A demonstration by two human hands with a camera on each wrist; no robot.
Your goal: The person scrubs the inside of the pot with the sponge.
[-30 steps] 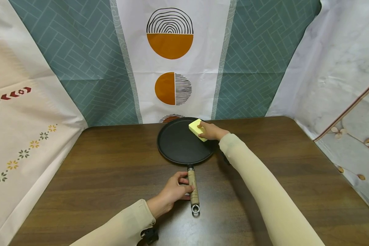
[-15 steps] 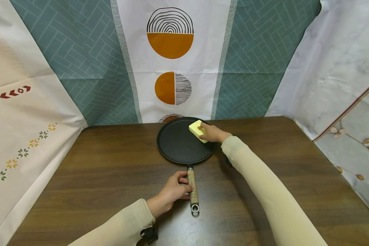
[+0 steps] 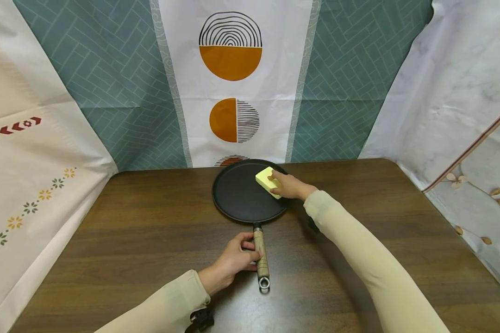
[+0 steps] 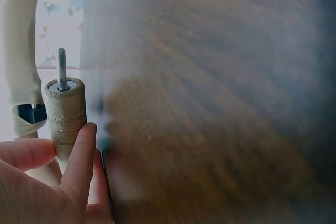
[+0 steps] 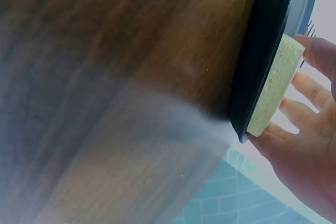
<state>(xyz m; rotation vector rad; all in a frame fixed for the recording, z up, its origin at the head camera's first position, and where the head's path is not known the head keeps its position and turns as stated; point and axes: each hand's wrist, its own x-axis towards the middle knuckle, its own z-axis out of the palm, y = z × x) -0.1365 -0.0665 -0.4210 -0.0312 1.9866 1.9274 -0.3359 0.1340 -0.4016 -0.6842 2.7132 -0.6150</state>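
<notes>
A flat black round pan (image 3: 241, 194) lies near the back edge of the table, its wooden handle (image 3: 261, 254) pointing toward me. My left hand (image 3: 233, 256) grips that handle, thumb on one side and fingers on the other; in the left wrist view the handle (image 4: 67, 111) rises from between thumb and fingers, with a metal ring at its end. On the right part of the pan, my right hand (image 3: 289, 185) holds a pale yellow sponge (image 3: 266, 180). The right wrist view has the sponge (image 5: 278, 85) against the pan's surface, beside the rim, with thumb and fingertips along its edges.
The brown wooden table (image 3: 150, 240) spreads around the pan. Behind it hangs a green and white patterned cloth (image 3: 241, 88). A cream cloth (image 3: 37, 185) borders the left side, a pale marbled cloth (image 3: 433, 101) the right.
My right hand and the sponge have slid slightly toward me along the right side of the pan. The left hand stays on the handle, and the pan has hardly moved.
</notes>
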